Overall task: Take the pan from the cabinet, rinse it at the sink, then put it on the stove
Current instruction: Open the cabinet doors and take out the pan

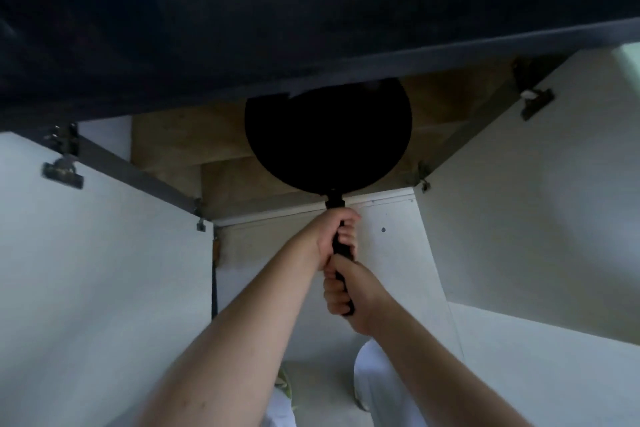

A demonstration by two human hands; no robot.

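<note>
Both grips, left hand and right hand, wrap the pan handle; you carry something stiff, likely front-heavy.

Down low, the cabinet stands open, both white doors swung wide on their metal hinges. Inside, a pale wooden shelf steps back into shadow under the dark table edge. Whether the black pan touches the shelf or hangs just above it is hard to tell. Below, a light floor runs between the doors.
</note>
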